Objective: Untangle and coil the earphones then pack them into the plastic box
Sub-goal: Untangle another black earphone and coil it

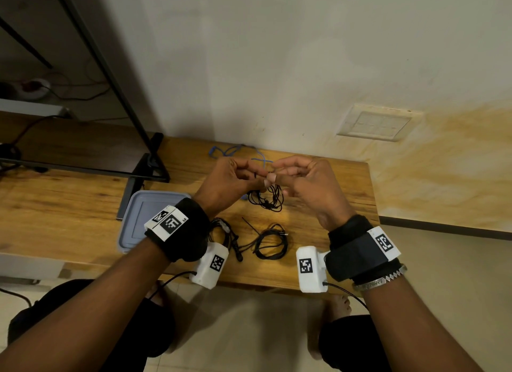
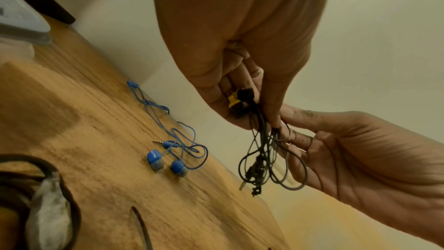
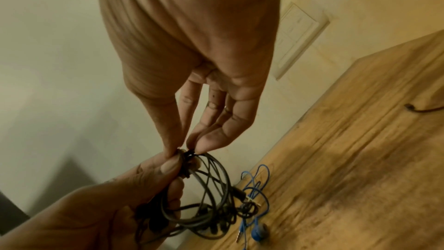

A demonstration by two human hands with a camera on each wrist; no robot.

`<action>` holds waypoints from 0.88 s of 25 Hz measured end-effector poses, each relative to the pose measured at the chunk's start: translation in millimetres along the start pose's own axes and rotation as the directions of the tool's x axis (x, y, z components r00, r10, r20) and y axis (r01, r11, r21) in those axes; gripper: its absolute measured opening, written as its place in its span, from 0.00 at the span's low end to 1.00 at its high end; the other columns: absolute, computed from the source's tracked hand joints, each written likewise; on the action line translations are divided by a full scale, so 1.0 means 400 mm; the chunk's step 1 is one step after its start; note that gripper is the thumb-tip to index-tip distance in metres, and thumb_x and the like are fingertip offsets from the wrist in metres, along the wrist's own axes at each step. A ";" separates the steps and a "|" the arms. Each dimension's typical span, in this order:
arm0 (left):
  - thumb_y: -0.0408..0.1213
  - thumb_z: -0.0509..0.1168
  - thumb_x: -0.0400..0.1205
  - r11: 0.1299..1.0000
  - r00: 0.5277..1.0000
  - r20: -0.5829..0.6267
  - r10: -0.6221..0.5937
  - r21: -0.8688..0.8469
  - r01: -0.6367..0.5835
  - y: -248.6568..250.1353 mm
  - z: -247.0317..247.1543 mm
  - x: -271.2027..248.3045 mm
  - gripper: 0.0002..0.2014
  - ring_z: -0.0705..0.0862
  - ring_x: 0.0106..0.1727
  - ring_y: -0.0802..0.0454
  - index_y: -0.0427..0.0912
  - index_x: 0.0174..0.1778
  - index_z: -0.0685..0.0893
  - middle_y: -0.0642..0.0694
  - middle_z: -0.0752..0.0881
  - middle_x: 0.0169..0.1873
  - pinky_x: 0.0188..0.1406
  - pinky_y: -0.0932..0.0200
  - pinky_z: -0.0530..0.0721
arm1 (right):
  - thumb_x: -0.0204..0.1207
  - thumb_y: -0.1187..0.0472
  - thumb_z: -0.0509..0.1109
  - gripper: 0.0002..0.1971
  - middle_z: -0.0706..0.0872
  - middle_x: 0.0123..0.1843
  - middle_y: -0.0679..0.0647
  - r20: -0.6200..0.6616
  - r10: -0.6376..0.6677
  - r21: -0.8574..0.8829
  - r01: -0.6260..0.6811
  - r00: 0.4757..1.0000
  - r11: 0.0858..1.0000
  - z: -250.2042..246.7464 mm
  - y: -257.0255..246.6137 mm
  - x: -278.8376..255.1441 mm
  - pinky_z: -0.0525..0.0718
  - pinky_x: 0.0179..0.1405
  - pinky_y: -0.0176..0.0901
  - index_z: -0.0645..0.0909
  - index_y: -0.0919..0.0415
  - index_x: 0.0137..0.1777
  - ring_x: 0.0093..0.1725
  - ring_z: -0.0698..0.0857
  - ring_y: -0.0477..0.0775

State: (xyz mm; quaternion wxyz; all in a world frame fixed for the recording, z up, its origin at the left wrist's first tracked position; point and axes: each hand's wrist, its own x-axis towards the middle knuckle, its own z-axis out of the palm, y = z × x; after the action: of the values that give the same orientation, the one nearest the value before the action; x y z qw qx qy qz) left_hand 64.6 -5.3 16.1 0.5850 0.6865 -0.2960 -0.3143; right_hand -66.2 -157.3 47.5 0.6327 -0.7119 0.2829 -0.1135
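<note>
Both hands are raised above the wooden table (image 1: pixel 83 205) and meet on a tangled bundle of black earphones (image 1: pixel 267 200) whose loops hang down between them. My left hand (image 1: pixel 232 180) grips the top of the bundle with curled fingers; a black and yellow earbud (image 2: pixel 238 100) sits in its palm. My right hand (image 1: pixel 302 177) pinches the cord at the same spot with thumb and fingertips (image 3: pixel 192 145). The plastic box (image 1: pixel 138 222), closed with a grey-blue lid, lies on the table to the left, partly behind my left wrist.
Blue earphones (image 2: pixel 168 151) lie loose near the wall edge of the table. A coiled black cable (image 1: pixel 270 242) and another black cable bundle (image 1: pixel 224 233) lie near the front edge. A black monitor stand (image 1: pixel 144 177) rises at the left. The wall (image 1: pixel 277 67) is close behind.
</note>
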 end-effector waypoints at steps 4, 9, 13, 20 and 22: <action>0.31 0.81 0.78 0.999 0.998 0.054 0.039 -0.013 -0.039 0.004 0.006 -0.008 0.09 0.91 0.43 0.26 0.35 0.53 0.95 0.22 0.92 0.41 0.55 0.45 0.92 | 0.76 0.63 0.85 0.06 0.95 0.37 0.49 0.021 -0.009 -0.055 0.010 1.000 0.998 -0.011 -0.001 0.006 0.86 0.39 0.40 0.94 0.62 0.51 0.38 0.85 0.42; 0.29 0.79 0.79 0.998 0.993 0.119 -0.023 -0.046 0.029 0.018 -0.002 -0.008 0.08 0.93 0.38 0.47 0.32 0.53 0.93 0.31 0.94 0.39 0.45 0.61 0.90 | 0.81 0.61 0.81 0.02 0.92 0.43 0.57 0.031 0.008 -0.094 -0.005 0.999 0.996 -0.005 -0.005 0.001 0.81 0.38 0.33 0.92 0.59 0.51 0.42 0.84 0.44; 0.26 0.77 0.81 0.997 0.974 0.227 -0.013 -0.068 0.029 0.024 -0.003 -0.010 0.07 0.92 0.34 0.52 0.28 0.53 0.92 0.34 0.95 0.41 0.39 0.61 0.90 | 0.84 0.67 0.76 0.04 0.93 0.48 0.56 -0.087 0.085 0.208 -0.065 0.993 0.976 -0.025 -0.009 0.012 0.85 0.48 0.47 0.90 0.58 0.52 0.52 0.88 0.50; 0.29 0.74 0.85 0.996 0.982 0.168 0.086 -0.029 -0.082 0.007 0.000 -0.003 0.10 0.92 0.42 0.47 0.35 0.61 0.93 0.38 0.96 0.48 0.49 0.53 0.92 | 0.87 0.69 0.71 0.03 0.94 0.44 0.56 -0.198 0.012 0.357 0.061 0.980 0.932 -0.014 -0.019 0.014 0.87 0.45 0.41 0.85 0.62 0.55 0.47 0.91 0.50; 0.30 0.74 0.85 0.991 0.979 0.154 0.134 -0.023 -0.132 0.017 0.013 -0.006 0.10 0.94 0.45 0.42 0.34 0.61 0.93 0.36 0.96 0.49 0.52 0.49 0.93 | 0.87 0.70 0.71 0.03 0.93 0.43 0.56 -0.308 -0.003 0.342 0.114 0.951 0.933 -0.010 -0.009 0.021 0.87 0.45 0.39 0.85 0.64 0.56 0.45 0.90 0.49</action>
State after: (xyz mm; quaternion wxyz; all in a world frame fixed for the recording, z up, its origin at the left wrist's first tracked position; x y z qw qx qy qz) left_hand 59.0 -7.7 22.3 0.5843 0.6350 -0.3836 -0.3289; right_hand -60.2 -165.1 50.0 0.6964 -0.5682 0.3294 -0.2892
